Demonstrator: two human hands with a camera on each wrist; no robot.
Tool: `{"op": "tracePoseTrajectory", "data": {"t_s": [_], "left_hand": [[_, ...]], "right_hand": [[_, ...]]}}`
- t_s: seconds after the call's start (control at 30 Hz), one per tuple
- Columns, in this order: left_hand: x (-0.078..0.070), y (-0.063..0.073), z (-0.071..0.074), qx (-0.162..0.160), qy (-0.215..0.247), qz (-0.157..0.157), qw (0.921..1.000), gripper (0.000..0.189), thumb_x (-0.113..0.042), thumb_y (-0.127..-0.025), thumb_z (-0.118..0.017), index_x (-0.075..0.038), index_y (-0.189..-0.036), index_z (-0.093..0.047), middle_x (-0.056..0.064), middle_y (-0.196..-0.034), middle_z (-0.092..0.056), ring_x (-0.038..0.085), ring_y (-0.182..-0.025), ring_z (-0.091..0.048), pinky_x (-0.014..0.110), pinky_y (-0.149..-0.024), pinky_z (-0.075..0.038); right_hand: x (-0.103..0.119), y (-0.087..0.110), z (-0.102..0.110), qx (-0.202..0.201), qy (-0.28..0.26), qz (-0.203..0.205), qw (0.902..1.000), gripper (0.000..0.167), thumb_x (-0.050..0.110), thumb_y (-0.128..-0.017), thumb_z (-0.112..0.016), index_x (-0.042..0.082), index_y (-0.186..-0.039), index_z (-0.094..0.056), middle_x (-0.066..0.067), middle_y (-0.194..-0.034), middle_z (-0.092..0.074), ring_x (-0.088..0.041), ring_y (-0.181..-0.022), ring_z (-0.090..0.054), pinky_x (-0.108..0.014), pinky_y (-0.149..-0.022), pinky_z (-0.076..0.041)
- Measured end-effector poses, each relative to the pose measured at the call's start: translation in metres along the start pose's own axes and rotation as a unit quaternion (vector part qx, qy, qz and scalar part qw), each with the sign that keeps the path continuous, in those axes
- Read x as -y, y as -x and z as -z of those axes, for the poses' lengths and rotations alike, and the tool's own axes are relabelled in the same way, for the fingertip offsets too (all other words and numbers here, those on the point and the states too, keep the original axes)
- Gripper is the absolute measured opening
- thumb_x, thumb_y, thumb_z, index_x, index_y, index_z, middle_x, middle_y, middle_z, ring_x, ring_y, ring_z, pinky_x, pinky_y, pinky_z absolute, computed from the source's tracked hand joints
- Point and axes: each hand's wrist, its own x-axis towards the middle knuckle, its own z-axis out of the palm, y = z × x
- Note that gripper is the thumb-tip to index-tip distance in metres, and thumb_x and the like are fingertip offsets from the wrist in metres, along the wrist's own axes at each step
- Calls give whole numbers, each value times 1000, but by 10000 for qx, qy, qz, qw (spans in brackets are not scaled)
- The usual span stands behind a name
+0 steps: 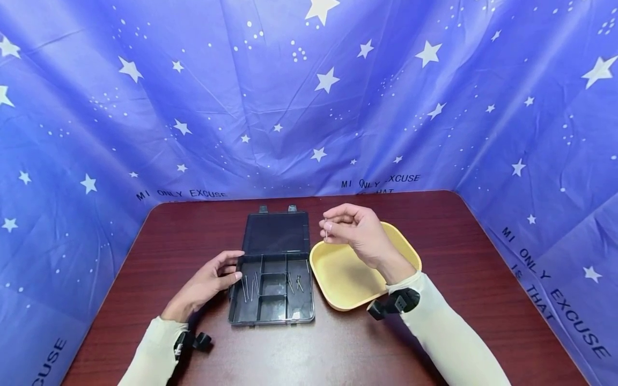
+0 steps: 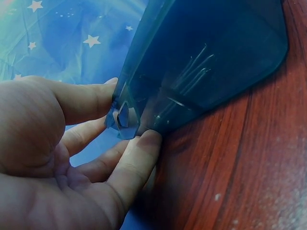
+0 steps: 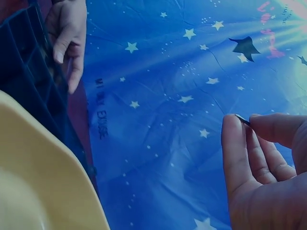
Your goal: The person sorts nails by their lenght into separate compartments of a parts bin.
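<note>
Near the table's middle lies a dark plastic compartment box [image 1: 272, 323], its lid [image 1: 276, 233] folded back. My left hand [image 1: 208, 281] holds the box's left edge by the hinge, thumb and fingers on either side of it in the left wrist view [image 2: 91, 158]. Several long thin nails [image 1: 252, 287] lie in the left compartment, and a few shorter brassy ones [image 1: 299, 283] in a right one. Above the yellow tray's left rim, my right hand [image 1: 359, 233] pinches a thin nail [image 1: 326, 229] between thumb and index finger; its dark end [image 3: 243, 120] shows in the right wrist view.
A yellow tray [image 1: 338, 303] stands right of the box, partly under my right forearm. Whatever lies below that arm is hidden. The dark red wooden table [image 1: 193, 230] is bounded by blue star-patterned cloth [image 1: 270, 107] at the back and sides.
</note>
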Motion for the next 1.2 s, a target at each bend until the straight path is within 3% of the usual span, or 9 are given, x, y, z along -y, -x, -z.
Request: {"op": "tracePoseTrajectory", "data": {"t_s": [0.33, 0.67, 0.93, 1.2], "left_hand": [[-2, 0, 0, 17, 41, 136, 9999, 59, -16, -101, -72, -11, -155, -48, 27, -153, -45, 40, -134, -49, 29, -91, -54], [-3, -2, -1, -22, -1, 127, 9999, 59, -15, -102, -72, -11, -155, -47, 27, -150, -48, 39, -131, -51, 29, -90, -54], [-3, -1, -1, 24, 79, 51, 10000, 58, -13, -102, -70, -8, -155, -46, 28, -147, -50, 34, -126, -53, 29, -88, -55], [-3, 1, -2, 61, 95, 162, 9998, 59, -15, -103, -70, -11, -156, -45, 24, -152, -48, 34, -130, -51, 30, -90, -54]], "right_hand": [[-26, -12, -33, 210, 132, -257, 9994, 21, -13, -93, -70, -2, -110, -71, -6, -92, -79, -16, -80, -77, -31, -75, -65], [-54, -16, -78, 532, 312, -706, 9956, 26, -8, -94, -72, -12, -120, -67, -7, -91, -74, -15, -80, -76, -32, -74, -65], [-87, -18, -105, 351, 267, -1261, 9910, 27, -10, -92, -72, -13, -119, -69, -6, -88, -73, -14, -78, -74, -32, -75, -65], [-117, -18, -120, 116, 437, -1607, 9860, 31, -10, -90, -73, -16, -120, -69, -13, -92, -76, -13, -75, -72, -30, -76, -64]]}}
